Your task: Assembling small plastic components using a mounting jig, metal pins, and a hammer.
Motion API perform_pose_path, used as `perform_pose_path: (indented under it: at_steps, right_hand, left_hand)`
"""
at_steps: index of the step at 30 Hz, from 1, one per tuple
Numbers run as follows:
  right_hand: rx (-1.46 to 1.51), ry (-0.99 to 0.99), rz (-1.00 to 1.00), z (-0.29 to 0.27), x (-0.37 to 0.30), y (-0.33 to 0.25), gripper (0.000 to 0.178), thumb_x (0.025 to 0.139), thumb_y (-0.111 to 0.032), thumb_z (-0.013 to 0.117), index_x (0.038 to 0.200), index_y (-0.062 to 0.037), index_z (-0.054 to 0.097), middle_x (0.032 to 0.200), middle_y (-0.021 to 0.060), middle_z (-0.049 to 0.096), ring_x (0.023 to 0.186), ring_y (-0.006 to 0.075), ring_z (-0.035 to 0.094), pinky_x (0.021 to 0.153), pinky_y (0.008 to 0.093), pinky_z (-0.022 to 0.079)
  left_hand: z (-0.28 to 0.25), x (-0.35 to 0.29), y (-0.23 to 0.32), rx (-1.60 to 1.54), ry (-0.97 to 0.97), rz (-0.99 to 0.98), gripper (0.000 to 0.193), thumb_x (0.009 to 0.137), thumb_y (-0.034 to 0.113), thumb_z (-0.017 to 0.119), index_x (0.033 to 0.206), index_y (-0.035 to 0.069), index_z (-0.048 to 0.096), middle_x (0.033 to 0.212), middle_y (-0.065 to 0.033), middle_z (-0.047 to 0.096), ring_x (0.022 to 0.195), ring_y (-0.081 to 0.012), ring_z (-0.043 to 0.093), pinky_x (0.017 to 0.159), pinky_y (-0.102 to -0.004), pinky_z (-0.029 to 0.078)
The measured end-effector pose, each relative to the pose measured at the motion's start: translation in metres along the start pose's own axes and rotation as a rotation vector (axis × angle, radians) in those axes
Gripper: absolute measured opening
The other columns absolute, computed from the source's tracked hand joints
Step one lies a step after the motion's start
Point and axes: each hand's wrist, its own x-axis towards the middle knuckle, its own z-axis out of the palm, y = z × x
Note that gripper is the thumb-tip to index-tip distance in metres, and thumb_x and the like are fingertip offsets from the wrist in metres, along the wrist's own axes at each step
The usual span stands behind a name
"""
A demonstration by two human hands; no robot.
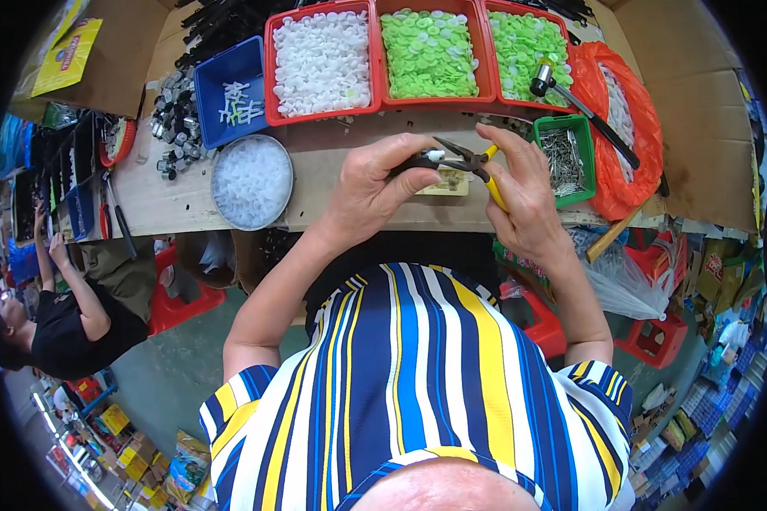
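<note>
My left hand [382, 180] pinches a small black part with a white end [435, 157] between thumb and fingers, over the table's front half. In my right hand [524, 187] is a pair of yellow-handled pliers [495, 194], with their dark jaws pointing left toward the white end. Whether the jaws touch the part I cannot make out. Beneath the pliers a small pale yellow block [448, 185] lies on the tabletop. Just right of my right hand stands a green bin [590, 189] of thin metal pieces.
Three red bins [322, 117] of white and green caps line the back. A hammer [596, 115] rests across a red plastic bag [643, 175]. At left are a blue bin [209, 94], a round metal tray [216, 209] and loose black-and-clear parts [179, 128]. A co-worker [81, 319] sits far left.
</note>
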Motion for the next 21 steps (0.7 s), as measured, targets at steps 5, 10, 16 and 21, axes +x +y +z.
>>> perform_pose_path:
  at_steps: [5,10,16,21]
  right_hand:
    - [-0.064,-0.100,-0.001,-0.003,0.003,-0.006,0.034,0.072,-0.004,0.064,0.106,-0.0023,0.061,0.138,0.0161,0.046,0.133,0.0364,0.043,0.107,0.0605,0.028]
    - [-0.088,-0.091,-0.024,-0.002,0.004,-0.004,0.031,0.072,-0.005,0.065,0.103,-0.0023,0.062,0.129,0.0165,0.050,0.126,0.0355,0.048,0.103,0.0553,0.033]
    - [-0.114,-0.062,-0.016,0.007,0.000,-0.002,0.019,0.073,-0.005,0.065,0.091,-0.0027,0.061,0.112,0.0143,0.058,0.105,0.0332,0.057,0.087,0.0430,0.041]
    - [-0.064,-0.093,0.011,0.009,-0.001,-0.004,0.019,0.072,-0.004,0.063,0.090,-0.0028,0.060,0.111,0.0142,0.057,0.104,0.0332,0.057,0.086,0.0415,0.041]
  left_hand:
    - [0.001,-0.001,-0.004,0.127,0.010,0.010,0.029,0.093,0.018,0.068,0.111,-0.003,0.063,0.092,-0.0066,0.064,0.083,-0.0131,0.059,0.076,-0.0262,0.048]
    - [0.002,0.001,-0.004,0.151,0.036,0.083,0.028,0.091,0.015,0.070,0.109,-0.004,0.061,0.087,-0.0132,0.062,0.075,-0.0202,0.060,0.069,-0.0302,0.049]
    - [0.000,-0.002,0.003,0.183,-0.003,0.051,0.025,0.091,0.017,0.069,0.103,-0.004,0.061,0.080,-0.0154,0.058,0.068,-0.0245,0.055,0.062,-0.0330,0.045]
    - [0.002,-0.004,0.001,0.234,0.029,0.044,0.025,0.092,0.018,0.068,0.099,-0.004,0.061,0.077,-0.0146,0.055,0.066,-0.0219,0.053,0.060,-0.0335,0.043]
